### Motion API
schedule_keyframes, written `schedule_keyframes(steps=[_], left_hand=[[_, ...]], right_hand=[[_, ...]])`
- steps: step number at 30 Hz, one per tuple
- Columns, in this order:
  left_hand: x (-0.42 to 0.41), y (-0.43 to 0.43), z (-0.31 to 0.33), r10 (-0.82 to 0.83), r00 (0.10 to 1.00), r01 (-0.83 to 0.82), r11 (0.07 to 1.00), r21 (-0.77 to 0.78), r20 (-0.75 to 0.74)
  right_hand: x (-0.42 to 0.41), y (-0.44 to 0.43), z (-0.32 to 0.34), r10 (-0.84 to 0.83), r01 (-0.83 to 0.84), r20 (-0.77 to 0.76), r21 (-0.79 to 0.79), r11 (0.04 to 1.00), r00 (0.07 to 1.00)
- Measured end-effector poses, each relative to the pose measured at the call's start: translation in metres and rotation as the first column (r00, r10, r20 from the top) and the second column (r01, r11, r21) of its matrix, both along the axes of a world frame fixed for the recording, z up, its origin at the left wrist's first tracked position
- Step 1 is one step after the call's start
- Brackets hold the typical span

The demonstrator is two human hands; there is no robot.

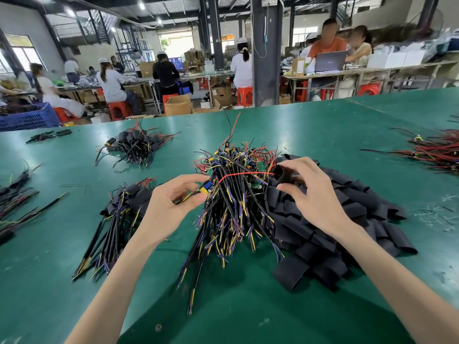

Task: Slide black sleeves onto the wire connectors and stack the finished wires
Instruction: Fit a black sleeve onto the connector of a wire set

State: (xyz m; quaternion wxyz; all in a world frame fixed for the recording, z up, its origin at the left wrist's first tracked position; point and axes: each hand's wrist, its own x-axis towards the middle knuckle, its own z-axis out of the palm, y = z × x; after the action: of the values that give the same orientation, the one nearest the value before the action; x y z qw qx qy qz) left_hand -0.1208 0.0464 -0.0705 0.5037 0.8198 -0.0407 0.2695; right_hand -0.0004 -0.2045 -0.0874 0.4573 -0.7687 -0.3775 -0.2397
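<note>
My left hand [171, 202] pinches a yellow and blue connector [206, 188] at the left edge of a big heap of bare wires [236, 202] in the middle of the green table. A red wire [243, 175] runs from that connector across the heap to a black sleeve [283, 173], which my right hand [310, 192] holds between thumb and fingers; the wire's tip is at the sleeve's mouth. A wide pile of loose black sleeves [330, 234] lies under and to the right of my right hand. Sleeved wires are stacked at the left [121, 219].
Another stack of sleeved wires [137, 145] lies further back left. More wire bundles sit at the left edge [15, 207] and far right [437, 150]. A blue crate [27, 117] stands beyond the table. People work at benches behind.
</note>
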Motion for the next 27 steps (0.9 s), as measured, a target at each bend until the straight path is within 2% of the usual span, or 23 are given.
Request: schedule_keyframes(steps=[2,6,11,19,27], left_hand=[[0.000,-0.002,-0.001,-0.029,1.000,0.029,1.000,0.003,-0.006],[0.001,-0.009,-0.005,-0.069,0.997,0.070,0.997,0.032,-0.033],[0.005,-0.018,-0.010,-0.044,0.998,0.046,0.998,0.035,-0.043],[0.005,-0.027,-0.012,-0.106,0.993,0.110,0.990,0.093,-0.045],[0.004,-0.031,-0.014,-0.142,0.980,0.154,0.985,0.076,-0.139]], right_hand=[[-0.001,-0.001,0.002,-0.048,0.050,0.052,-0.047,0.998,0.998],[-0.006,0.001,0.002,-0.112,0.179,0.303,-0.204,0.962,0.946],[-0.019,0.010,-0.001,-0.024,0.177,0.440,-0.311,0.934,0.898],[-0.037,0.028,-0.011,0.102,0.020,0.369,-0.312,0.950,0.924],[-0.038,0.028,-0.013,0.159,-0.050,0.330,-0.317,0.947,0.931]])
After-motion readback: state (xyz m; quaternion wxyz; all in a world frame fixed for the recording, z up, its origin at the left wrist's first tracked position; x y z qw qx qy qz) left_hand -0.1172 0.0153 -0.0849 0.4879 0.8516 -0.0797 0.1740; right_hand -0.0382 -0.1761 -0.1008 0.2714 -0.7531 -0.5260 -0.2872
